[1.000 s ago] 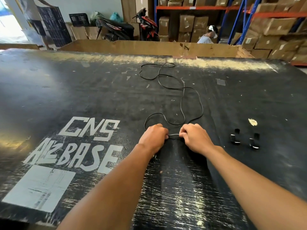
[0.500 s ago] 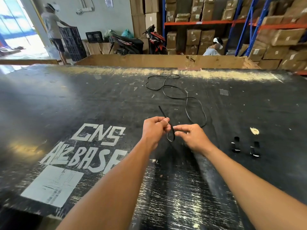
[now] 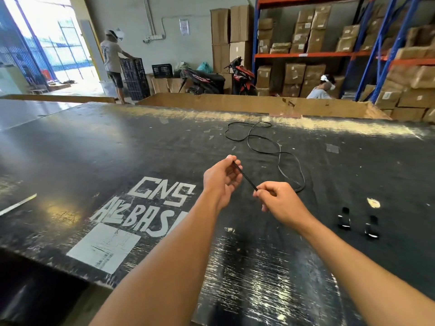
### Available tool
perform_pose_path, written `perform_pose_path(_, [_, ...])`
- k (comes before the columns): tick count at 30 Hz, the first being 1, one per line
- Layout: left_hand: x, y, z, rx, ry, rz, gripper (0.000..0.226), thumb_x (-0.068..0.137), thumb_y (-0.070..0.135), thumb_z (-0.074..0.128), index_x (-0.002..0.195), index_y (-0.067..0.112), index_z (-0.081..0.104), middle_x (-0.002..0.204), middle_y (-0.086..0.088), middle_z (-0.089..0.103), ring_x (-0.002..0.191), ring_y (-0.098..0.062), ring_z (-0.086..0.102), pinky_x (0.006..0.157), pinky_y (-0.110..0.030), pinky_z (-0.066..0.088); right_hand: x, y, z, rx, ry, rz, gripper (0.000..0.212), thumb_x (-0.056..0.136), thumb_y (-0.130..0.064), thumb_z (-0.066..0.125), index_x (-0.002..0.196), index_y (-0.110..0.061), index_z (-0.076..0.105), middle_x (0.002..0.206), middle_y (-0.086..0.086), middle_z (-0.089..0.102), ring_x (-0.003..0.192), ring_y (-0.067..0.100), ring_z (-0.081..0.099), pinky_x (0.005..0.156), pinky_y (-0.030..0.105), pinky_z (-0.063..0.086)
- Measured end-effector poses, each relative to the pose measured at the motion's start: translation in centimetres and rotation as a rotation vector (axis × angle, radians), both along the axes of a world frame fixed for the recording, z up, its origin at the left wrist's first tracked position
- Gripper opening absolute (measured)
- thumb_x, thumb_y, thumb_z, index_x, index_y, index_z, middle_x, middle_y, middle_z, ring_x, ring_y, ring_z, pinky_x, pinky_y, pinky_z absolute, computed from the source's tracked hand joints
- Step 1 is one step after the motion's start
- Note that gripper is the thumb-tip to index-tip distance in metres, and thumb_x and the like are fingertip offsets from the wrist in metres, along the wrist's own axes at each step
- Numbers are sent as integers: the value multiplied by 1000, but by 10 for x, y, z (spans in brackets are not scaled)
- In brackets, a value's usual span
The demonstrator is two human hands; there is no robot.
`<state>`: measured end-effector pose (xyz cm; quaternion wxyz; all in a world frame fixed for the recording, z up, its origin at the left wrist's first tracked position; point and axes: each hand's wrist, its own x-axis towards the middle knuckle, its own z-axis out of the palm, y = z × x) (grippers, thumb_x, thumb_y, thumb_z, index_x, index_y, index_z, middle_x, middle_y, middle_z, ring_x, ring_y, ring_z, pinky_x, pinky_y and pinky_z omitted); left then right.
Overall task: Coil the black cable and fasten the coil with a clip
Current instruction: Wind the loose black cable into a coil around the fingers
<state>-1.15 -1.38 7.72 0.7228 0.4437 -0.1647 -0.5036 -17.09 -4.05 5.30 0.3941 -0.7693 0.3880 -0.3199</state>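
Observation:
A thin black cable (image 3: 277,149) snakes in loose loops across the black table (image 3: 117,149) toward its far edge. My left hand (image 3: 221,182) and my right hand (image 3: 280,201) are raised a little above the table. Between them runs a short, straight, doubled stretch of the cable (image 3: 246,177): the left hand pinches its upper end, the right hand its lower end. From my right hand the cable drops back to the table. Two black clips (image 3: 343,220) (image 3: 372,228) lie on the table to the right of my right hand.
White painted lettering (image 3: 162,191) and a white label (image 3: 103,248) mark the table at my left. A low cardboard wall (image 3: 247,104) runs behind the far edge. Beyond it are motorbikes, racks of boxes, a standing person (image 3: 113,64) and a seated person (image 3: 322,88).
Both hands rose from the table with the cable end. They have moved apart, pulling the small loop into a straight doubled stretch. The camera tilted up.

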Motion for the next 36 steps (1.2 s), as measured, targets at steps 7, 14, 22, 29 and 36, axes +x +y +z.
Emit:
perform_pose_path(7, [31, -6, -6, -53, -15, -284, 45, 97, 44, 50, 120, 10, 66, 108, -4, 75, 99, -16, 72, 96, -39, 51, 23, -6, 2, -79, 13, -20, 20, 88, -16, 57, 72, -20, 69, 48, -9, 55, 51, 10, 50, 55, 28, 40])
perform_pose_path(14, [75, -35, -9, -31, -7, -490, 68, 97, 59, 34, 132, 4, 56, 131, -15, 65, 123, -28, 61, 109, -53, 39, 57, -25, 10, -196, 130, -26, 23, 90, -16, 58, 70, -21, 68, 50, -8, 50, 45, 4, 40, 49, 18, 31])
perform_pose_path(22, [111, -73, -5, -1, -7, -598, 71, 98, 60, 23, 139, 8, 50, 133, -17, 63, 126, -35, 57, 111, -57, 35, 86, -41, 11, -156, 87, -126, 21, 89, -17, 57, 71, -17, 69, 54, -6, 49, 48, 5, 36, 51, 27, 32])
perform_pose_path(29, [116, -96, -3, -52, 31, -619, 71, 97, 62, 17, 141, 15, 46, 135, -16, 62, 125, -38, 57, 111, -60, 33, 83, -46, 1, -88, 133, -160, 29, 94, -31, 54, 73, -17, 70, 43, -9, 43, 43, 4, 38, 50, 24, 30])
perform_pose_path(36, [112, -103, 2, -92, 38, -630, 75, 95, 67, 14, 142, 17, 46, 137, -15, 60, 125, -41, 56, 110, -62, 32, 61, -63, -3, -66, 150, -77, 36, 97, -32, 49, 65, -22, 60, 43, -9, 42, 43, 4, 37, 53, 29, 31])
